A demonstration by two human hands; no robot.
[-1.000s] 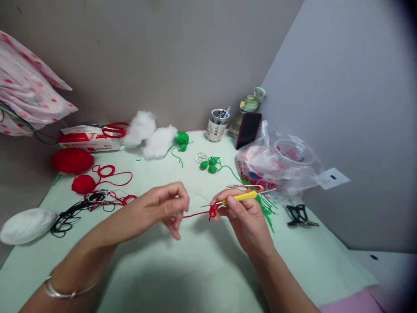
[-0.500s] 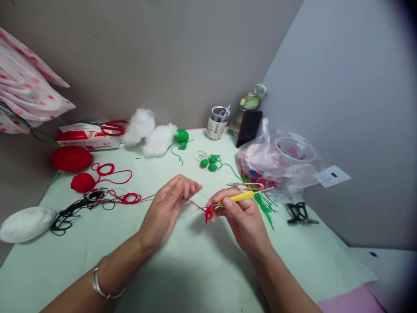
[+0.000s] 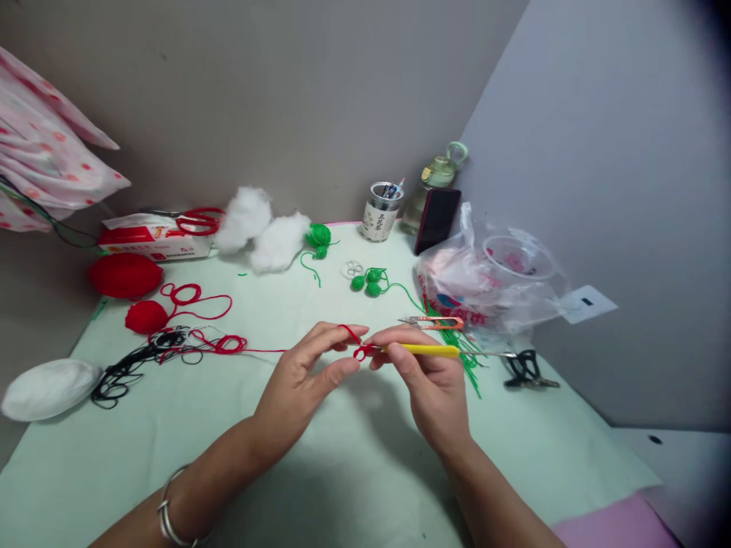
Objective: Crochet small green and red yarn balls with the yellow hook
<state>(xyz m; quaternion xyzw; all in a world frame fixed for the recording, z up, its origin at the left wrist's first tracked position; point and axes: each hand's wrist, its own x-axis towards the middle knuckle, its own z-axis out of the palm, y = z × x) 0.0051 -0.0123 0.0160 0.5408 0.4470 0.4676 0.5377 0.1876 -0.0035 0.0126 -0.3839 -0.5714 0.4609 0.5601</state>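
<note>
My right hand grips a crochet hook by its yellow handle, the hook end pointing left. A small looped piece of red crochet sits at the hook's tip, between the two hands. My left hand is curled around the red yarn, which passes over its index finger to the crochet piece. Its thumb tip is close beside the piece; whether it touches is unclear. From the left hand the strand runs back across the table to a small red ball.
Behind the hands lie green balls, orange thread snips and green yarn ends. Black yarn and white fibre stuffing are on the left side. A plastic bag and a black hair clip sit at right.
My left hand has come right, up to the crochet piece, its thumb now extended toward it. The hook has turned from slanted to nearly level, and the snips show more fully.
</note>
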